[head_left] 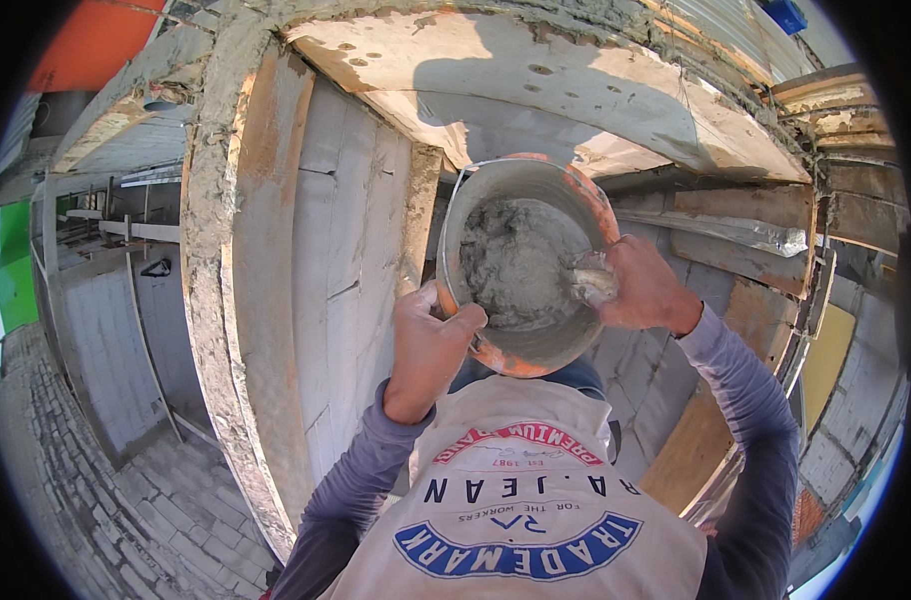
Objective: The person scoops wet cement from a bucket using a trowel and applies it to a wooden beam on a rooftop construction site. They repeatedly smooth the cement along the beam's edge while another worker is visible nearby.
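Observation:
An orange bucket (pixel 516 362), its inside coated grey, is held up in front of my torso. Wet grey mortar (pixel 521 255) fills its lower part, with a lumpy surface. My left hand (pixel 428 338) is closed on the near left rim, thumb over the edge. At the right rim my right hand (pixel 641 285) is closed around a pale, mortar-crusted thing (pixel 594 278) that reaches over the mortar; its kind cannot be made out. A thin wire bail (pixel 454 205) runs along the bucket's left side.
A mortar-topped wall edge with a wooden board (pixel 271 220) stands at left. Ahead, a pale formwork panel (pixel 576 80) spans above the bucket. Boards and a plastic-wrapped length (pixel 746 232) lie at right. Grey block walls (pixel 341 240) drop below; paving (pixel 126 520) shows lower left.

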Motion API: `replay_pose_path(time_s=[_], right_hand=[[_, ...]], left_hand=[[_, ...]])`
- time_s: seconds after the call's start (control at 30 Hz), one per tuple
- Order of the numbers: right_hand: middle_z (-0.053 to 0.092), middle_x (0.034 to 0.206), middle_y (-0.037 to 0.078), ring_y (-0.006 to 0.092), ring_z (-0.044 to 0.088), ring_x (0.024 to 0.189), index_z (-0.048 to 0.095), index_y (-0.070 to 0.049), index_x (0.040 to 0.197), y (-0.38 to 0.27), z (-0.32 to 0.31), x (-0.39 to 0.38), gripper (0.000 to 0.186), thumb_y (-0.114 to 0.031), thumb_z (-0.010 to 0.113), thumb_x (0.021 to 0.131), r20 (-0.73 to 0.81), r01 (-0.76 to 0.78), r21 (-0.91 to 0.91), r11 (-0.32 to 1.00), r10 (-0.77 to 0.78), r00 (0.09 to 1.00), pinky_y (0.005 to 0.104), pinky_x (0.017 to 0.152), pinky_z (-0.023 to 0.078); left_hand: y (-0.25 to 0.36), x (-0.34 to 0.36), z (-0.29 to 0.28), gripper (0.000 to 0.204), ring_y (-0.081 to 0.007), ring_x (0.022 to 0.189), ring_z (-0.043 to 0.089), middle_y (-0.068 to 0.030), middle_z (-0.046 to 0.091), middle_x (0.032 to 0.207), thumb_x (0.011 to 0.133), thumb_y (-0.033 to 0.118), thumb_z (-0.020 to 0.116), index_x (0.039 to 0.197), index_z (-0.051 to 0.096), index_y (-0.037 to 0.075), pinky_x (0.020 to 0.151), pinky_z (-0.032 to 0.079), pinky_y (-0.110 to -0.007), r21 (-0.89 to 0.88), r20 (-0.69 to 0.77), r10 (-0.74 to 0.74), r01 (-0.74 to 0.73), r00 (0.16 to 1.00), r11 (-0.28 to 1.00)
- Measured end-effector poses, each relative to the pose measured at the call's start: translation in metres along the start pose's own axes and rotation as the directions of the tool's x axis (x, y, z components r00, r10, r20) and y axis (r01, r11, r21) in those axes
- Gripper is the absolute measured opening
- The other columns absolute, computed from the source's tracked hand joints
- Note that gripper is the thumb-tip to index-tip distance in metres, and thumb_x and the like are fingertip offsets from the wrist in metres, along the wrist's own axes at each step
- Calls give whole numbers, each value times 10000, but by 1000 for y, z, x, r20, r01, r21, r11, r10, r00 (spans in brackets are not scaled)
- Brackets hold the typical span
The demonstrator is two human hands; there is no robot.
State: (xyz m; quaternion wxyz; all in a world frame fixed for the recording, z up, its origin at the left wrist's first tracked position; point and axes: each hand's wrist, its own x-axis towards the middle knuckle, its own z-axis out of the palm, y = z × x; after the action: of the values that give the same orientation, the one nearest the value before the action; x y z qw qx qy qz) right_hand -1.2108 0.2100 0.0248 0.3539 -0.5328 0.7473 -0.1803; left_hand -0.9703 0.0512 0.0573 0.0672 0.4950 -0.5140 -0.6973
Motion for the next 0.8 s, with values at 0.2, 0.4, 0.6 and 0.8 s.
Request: replay_pose_path(time_s=[0.2,0.4,0.6,0.8], right_hand=[[709,854,244,444,686,842,795,-38,1017,-15,-46,-56,313,-259,805,796,18,-230,106,967,229,973,489,801,544],[700,838,231,404,692,901,782,4,1029,-2,-93,-111,404,-309,849,782,-214,-327,36,944,327,920,470,859,535],[675,764,125,227,649,669,777,44,1058,-13,-203,-161,413,-286,839,817,-293,-531,236,814,581,759,386,655,530],[695,792,161,230,641,624,772,24,1003,-18,-273,-167,281,-135,745,773,-653,-563,-555,613,99,751,408,582,502]], left_hand=[[0,10,21,67,-100,599,568,-49,647,744,818,-1,702,880,679,-11,555,473,-269,-59,37,-12,14,999,998],[3,24,45,75,-108,562,570,-55,637,728,827,19,708,881,661,-5,519,492,-269,-76,101,17,-9,995,997],[22,27,65,77,-113,584,574,-49,635,750,833,30,700,890,671,-14,528,501,-283,-62,165,27,-17,986,998],[21,28,67,72,-120,592,581,-52,639,749,836,38,699,869,674,-21,533,502,-284,-30,181,42,-37,982,999]])
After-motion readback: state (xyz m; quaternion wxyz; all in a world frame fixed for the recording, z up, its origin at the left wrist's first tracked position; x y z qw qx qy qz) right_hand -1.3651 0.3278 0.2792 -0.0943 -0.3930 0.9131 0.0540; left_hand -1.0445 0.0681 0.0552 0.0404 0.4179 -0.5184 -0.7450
